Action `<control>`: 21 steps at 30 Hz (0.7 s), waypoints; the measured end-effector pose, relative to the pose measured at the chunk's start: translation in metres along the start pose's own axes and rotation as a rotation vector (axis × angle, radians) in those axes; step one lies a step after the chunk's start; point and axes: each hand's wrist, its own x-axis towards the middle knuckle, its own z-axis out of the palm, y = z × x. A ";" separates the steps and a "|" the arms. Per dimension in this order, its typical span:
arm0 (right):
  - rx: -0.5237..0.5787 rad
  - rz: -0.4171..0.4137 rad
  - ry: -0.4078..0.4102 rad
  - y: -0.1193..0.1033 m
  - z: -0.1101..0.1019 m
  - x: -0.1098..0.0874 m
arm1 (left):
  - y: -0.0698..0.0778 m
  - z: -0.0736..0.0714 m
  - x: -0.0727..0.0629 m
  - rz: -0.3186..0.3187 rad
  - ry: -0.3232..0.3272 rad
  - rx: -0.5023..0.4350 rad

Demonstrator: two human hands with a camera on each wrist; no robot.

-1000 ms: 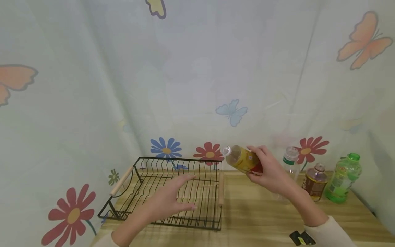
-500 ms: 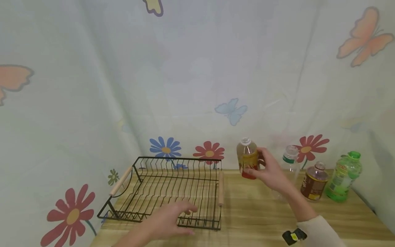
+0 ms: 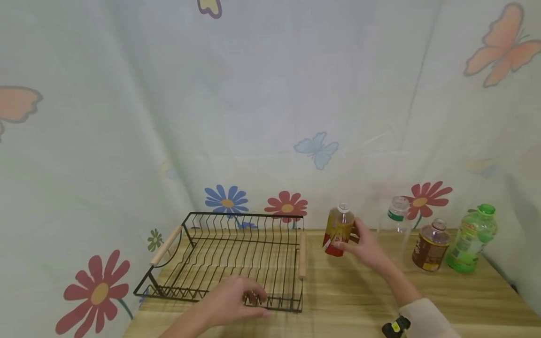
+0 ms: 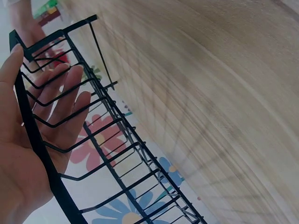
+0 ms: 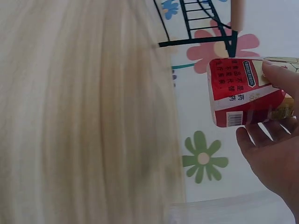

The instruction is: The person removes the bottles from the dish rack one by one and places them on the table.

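Note:
My right hand (image 3: 367,246) grips a bottle (image 3: 337,231) with a yellow and red label, clear shoulders and no cap. It is nearly upright beside the right end of a black wire dish rack (image 3: 302,256). In the right wrist view, thumb and fingers wrap the bottle's label (image 5: 236,91), its red base end pointing at the table. My left hand (image 3: 232,298) is over the rack's front edge, fingers loosely bent and thumb apart. From the left wrist view, the hand (image 4: 28,154) shows behind the rack's black front rail (image 4: 39,156), holding nothing.
To the right on the wooden table (image 3: 351,307) stand a clear bottle with a green neck band (image 3: 396,217), a brown-labelled bottle (image 3: 431,248) and a green bottle (image 3: 471,239). A flowered curtain (image 3: 262,117) hangs behind the table. The rack has wooden handles (image 3: 166,245).
My right hand has turned the bottle from tilted to nearly upright and lowered it toward the table, right of the rack. My left hand has moved down to the rack's front edge.

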 end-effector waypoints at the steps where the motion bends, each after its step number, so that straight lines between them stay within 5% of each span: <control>1: -0.010 -0.002 -0.003 0.002 0.001 0.000 | 0.000 0.000 0.000 -0.003 0.002 -0.008; 21: -0.071 0.053 -0.070 0.032 0.010 -0.008 | 0.001 0.001 -0.001 -0.032 0.032 -0.009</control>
